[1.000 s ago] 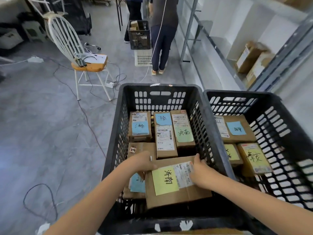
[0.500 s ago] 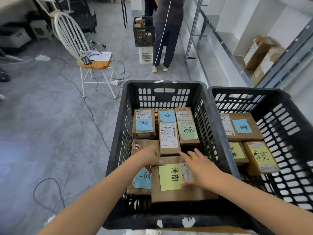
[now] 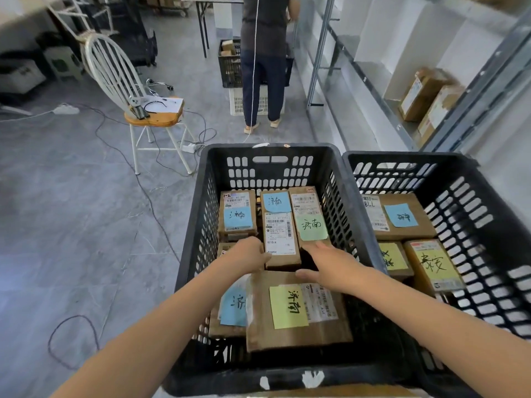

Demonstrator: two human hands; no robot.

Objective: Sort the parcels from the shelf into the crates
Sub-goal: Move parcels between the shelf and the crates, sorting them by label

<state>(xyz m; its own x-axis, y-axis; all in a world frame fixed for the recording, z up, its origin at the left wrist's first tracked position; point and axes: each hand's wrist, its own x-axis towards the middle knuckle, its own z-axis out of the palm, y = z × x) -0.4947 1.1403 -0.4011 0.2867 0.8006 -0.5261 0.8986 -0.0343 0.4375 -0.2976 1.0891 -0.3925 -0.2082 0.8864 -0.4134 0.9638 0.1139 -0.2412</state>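
The left black crate (image 3: 201, 225) holds several brown parcels with blue, green and yellow notes. Nearest me lies a large parcel with a yellow note (image 3: 290, 310), flat, partly over a parcel with a blue note (image 3: 232, 307). My left hand (image 3: 248, 254) hovers just beyond its far left corner, fingers loosely bent, nothing in them. My right hand (image 3: 326, 264) is spread palm down above its far edge, fingertips by the green-note parcel (image 3: 311, 222). The right black crate (image 3: 474, 202) holds three parcels. Two more parcels (image 3: 425, 96) stand on the shelf (image 3: 370, 90) at right.
A person (image 3: 264, 53) stands ahead beside the shelf, with a black crate (image 3: 230, 64) stacked on a white one by their legs. A white chair (image 3: 138, 110) with a wooden seat stands at left. Cables (image 3: 71, 334) trail over the grey floor.
Both hands have let go of the yellow-note parcel, which now lies flat in the left crate. They have moved away from me toward the far parcels.
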